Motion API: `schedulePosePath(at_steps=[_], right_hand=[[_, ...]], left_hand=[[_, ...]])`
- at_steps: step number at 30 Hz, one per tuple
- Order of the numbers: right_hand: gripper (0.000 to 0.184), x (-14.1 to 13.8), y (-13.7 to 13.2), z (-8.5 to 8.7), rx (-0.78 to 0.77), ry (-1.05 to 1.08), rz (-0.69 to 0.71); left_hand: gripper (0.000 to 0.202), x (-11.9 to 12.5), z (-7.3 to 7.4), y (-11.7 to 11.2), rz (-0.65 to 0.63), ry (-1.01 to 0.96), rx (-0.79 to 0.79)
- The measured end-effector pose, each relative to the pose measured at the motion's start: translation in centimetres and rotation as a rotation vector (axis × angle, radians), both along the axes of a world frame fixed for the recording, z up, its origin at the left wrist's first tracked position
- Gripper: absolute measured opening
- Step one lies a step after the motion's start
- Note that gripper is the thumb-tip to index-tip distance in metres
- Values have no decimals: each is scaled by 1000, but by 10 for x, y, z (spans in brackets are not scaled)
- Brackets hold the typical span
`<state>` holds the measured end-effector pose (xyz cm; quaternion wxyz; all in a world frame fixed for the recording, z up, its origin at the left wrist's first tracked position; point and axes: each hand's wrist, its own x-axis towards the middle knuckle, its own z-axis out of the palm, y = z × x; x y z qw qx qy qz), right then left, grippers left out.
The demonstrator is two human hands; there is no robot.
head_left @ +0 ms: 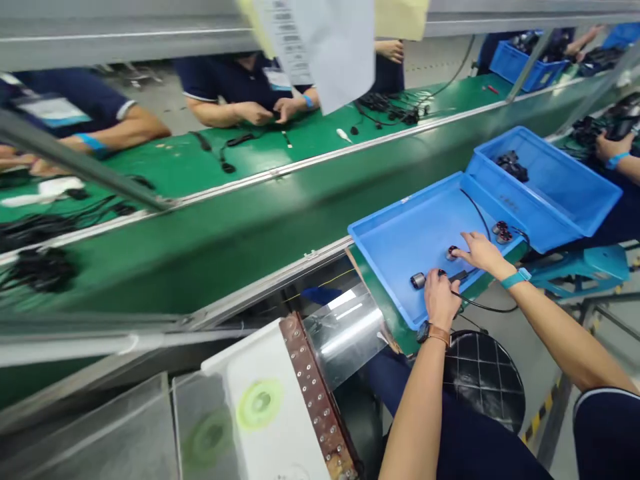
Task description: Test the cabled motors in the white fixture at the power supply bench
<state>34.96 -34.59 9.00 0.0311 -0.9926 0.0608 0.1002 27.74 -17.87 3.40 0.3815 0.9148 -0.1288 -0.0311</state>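
While my left hand point(440, 297) sits curled in the near part of the blue tray point(400, 247), its fingers are pressed together and closed over one end of a black plug point(461, 275). The plug lies flat on the tray floor, with its long axis running from my left knuckles across to the heel of my right hand point(479, 254) and rising slightly toward that hand. Its thin black cable point(483, 308) leaves from under my left hand, drops over the tray's near edge and curves away below my right wrist. Just beyond my left fingertips, on the side away from my right hand, a small metal cylinder point(417, 281) lies on its side. Its axis is roughly in line with the plug and its round end faces away from my hand. I cannot tell whether my fingers touch it.

My right hand lies low over the tray, palm down and fingers spread. The fingertips reach a small round part point(451, 252) and seem to rest on it. Two more round parts point(501, 232) lie just past the back of that hand, near the tray's far wall. Beyond them, a second blue bin point(565, 193) overlaps the tray and holds a few dark pieces point(511, 165). Across the green belt point(250, 220), other people's hands point(270, 110) work at black cables.
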Motion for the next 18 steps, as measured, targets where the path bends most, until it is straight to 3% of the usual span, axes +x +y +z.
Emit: schedulePosePath(at_steps=[3, 6, 9, 12, 15, 18], right_hand=[[51, -76, -45, 22, 141, -331, -68], [46, -200, -94, 14, 262, -460, -378], [45, -342, -124, -28, 302, -344, -677], [46, -461, -128, -84, 347, -184, -849], [39, -540, -120, -138, 422, -41, -980], [35, -581, -117, -185, 501, 60, -1085]], left_hand=[[24, 3, 0, -4, -7, -3, 53], [31, 7, -3, -12, -12, -43, 98], [33, 9, -7, -19, 0, -83, 123], [33, 10, -10, -24, 20, -106, 138], [33, 12, -12, -25, 12, -120, 148], [37, 16, -15, -26, -11, -126, 164]])
